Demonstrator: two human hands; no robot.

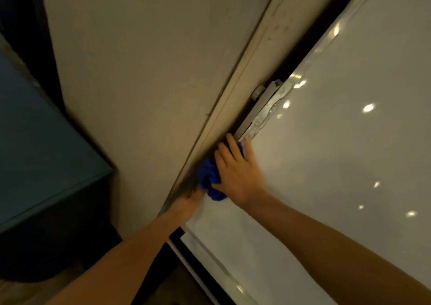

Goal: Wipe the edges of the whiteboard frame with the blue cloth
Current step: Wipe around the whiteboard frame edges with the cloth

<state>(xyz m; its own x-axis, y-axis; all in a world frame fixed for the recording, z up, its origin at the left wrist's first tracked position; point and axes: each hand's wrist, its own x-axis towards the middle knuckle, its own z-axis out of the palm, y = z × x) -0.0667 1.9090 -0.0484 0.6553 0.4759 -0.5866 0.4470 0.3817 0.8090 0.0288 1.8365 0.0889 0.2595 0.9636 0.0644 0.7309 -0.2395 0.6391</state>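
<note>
The glossy whiteboard (338,160) fills the right side, tilted in view, with its metal frame edge (263,115) running diagonally from lower left to upper right. A bunched blue cloth (208,176) is pressed against that edge. My right hand (238,169) lies flat over the cloth, fingers pointing up along the frame, gripping it. My left hand (191,199) is blurred and sits just below the cloth, against the frame edge; part of it is hidden in the shadowed gap, and whether it grips the edge I cannot tell.
A beige wall (144,71) with a pale vertical trim strip (251,55) stands left of the board. A dark teal cabinet or box (39,155) sits at far left. The board's lower frame corner (186,241) shows near the bottom.
</note>
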